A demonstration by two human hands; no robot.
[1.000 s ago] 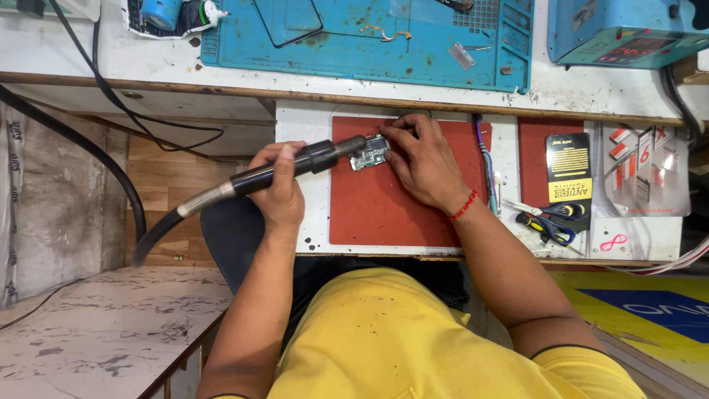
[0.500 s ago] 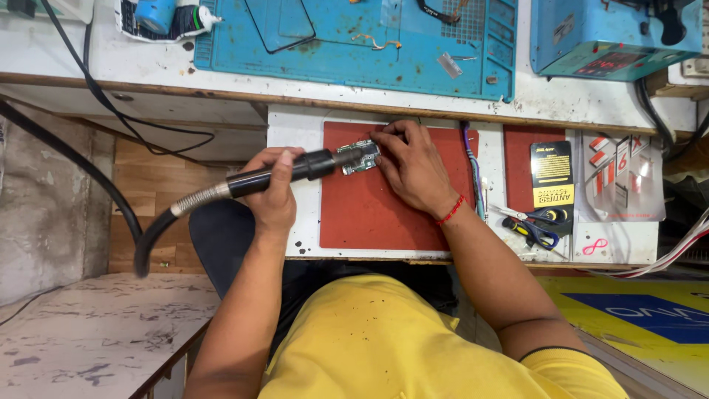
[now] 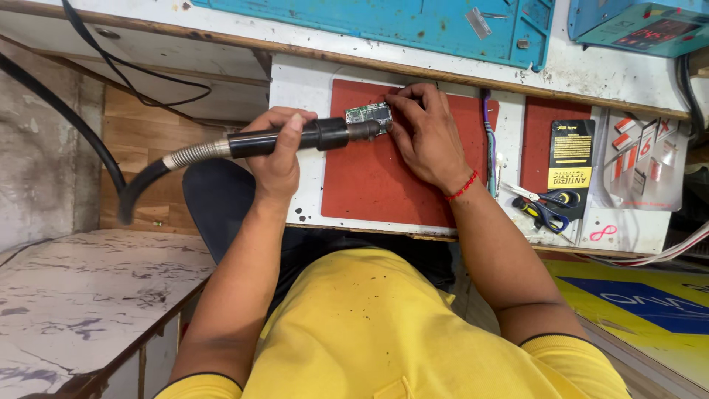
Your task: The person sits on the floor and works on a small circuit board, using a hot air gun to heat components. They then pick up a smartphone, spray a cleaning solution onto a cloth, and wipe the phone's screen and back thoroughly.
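The left hand is wrapped around the black cylindrical handle of a hot-air tool, its grip closed firmly on the barrel with the thumb lying along the top; the handle lies nearly level, nozzle pointing right, and a ribbed metal-sheathed hose trails off to the left and curves down. Held this way, the metal nozzle tip sits right at the edge of a small green circuit board, so the hot end is close to the part while the fingers stay back on the cool handle

The right hand rests flat on the red rectangular work mat, and its fingertips are pressed together on the right side of the board, pinning it down, probably so it does not shift. The board lies near the top edge of the mat, on the white table

Beside the mat, to the right, lie a purple-handled tool, a black and yellow packet on a second red mat, and blue-handled scissors. A blue perforated mat sits further back
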